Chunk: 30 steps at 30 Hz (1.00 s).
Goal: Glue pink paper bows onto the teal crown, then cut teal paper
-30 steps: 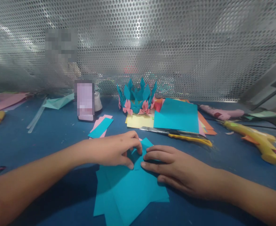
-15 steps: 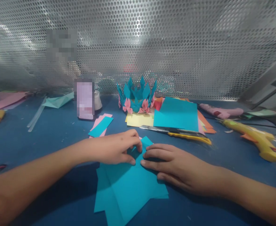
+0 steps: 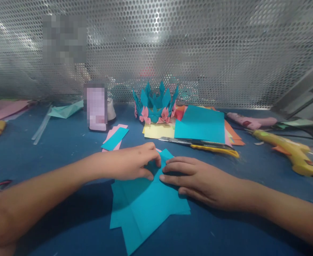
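Note:
Overlapping blue paper sheets lie on the blue table in front of me, set at different angles so that their corners stick out. My left hand rests on their upper part, fingers bent downward and thumb apart, touching the paper near its far corner. Opposite it, my right hand lies with fingers stretched out and spread, its fingertips on the right side of the same paper. Part of the paper is hidden under both hands.
Behind stands a blue paper crown with pink bows. Close by are a blue sheet stack, a utility knife, a yellow glue gun, a pink glue gun, a phone and paper strips. A perforated metal panel closes the back.
The whole view has shifted slightly, so things sit a little higher in the picture. Both hands keep nearly the same place on the blue paper.

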Available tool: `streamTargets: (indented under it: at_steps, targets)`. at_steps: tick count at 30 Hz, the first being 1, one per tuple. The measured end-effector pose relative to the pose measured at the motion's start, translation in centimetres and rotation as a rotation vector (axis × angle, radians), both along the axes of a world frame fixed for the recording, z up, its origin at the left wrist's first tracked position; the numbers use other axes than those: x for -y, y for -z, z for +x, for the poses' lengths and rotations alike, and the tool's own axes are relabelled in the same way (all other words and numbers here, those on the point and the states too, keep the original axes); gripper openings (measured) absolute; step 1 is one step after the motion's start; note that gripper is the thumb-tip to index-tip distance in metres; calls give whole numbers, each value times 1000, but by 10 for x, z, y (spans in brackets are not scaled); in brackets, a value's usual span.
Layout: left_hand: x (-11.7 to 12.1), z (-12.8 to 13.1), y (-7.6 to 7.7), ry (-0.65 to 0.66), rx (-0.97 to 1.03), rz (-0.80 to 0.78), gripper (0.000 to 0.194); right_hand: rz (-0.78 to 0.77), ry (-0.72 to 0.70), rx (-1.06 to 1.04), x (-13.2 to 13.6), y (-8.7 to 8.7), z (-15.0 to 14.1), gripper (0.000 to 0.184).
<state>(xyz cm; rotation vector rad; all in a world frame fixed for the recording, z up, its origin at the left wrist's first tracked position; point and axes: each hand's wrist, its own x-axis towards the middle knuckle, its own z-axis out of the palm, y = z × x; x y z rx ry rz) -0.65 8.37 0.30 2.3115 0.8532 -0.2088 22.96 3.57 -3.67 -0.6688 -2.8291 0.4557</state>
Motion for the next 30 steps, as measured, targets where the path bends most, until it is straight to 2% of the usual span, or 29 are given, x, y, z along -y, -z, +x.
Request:
streamTargets:
  at_steps: [4,17,23,30]
  targets:
    - [1,1,0,24,24,-18,22,-13,1,17,1,1,1,41]
    - [-4,-3,6,45,55,-66,26,-9,-5,47,1,2,-2,41]
    - [2,-4,3,48,57,-14,19,-23,-6,31,0,3,-2,40]
    - [3,-2,4,45,43,-18,20,-31,-1,39,2,2,-1,40]
